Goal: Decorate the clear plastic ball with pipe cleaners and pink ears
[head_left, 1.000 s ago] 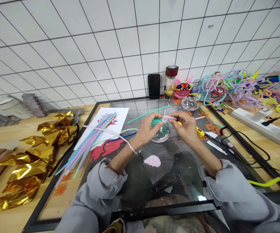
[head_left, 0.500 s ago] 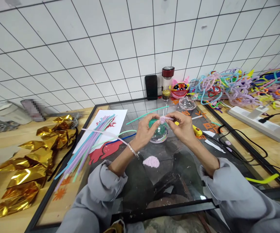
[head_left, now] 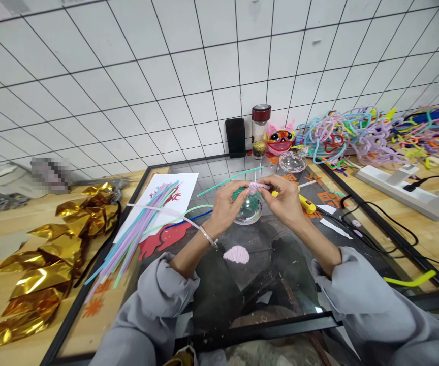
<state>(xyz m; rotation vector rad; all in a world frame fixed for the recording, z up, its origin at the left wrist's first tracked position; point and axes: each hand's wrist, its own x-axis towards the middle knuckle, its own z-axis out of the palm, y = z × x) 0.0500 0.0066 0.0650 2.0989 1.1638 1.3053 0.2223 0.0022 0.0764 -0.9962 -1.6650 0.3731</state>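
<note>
Left hand (head_left: 227,203) curled around the clear ball (head_left: 249,213), holding it from the side above the middle of the bench (head_left: 433,241), toward its far edge. Right hand (head_left: 286,201) pinched a pink pipe cleaner (head_left: 257,186) at the ball's top, fingertips closed on it, just beside the left fingers. A pink coil (head_left: 236,254) lay nearer the near edge.

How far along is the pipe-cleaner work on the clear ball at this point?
Done: one wound pink coil lies on the glass. In hand: the left hand cups the clear ball, and the right hand pinches a pink pipe cleaner at its top. Remaining: a bundle of straight pipe cleaners and a second clear dome lie untouched.
</note>
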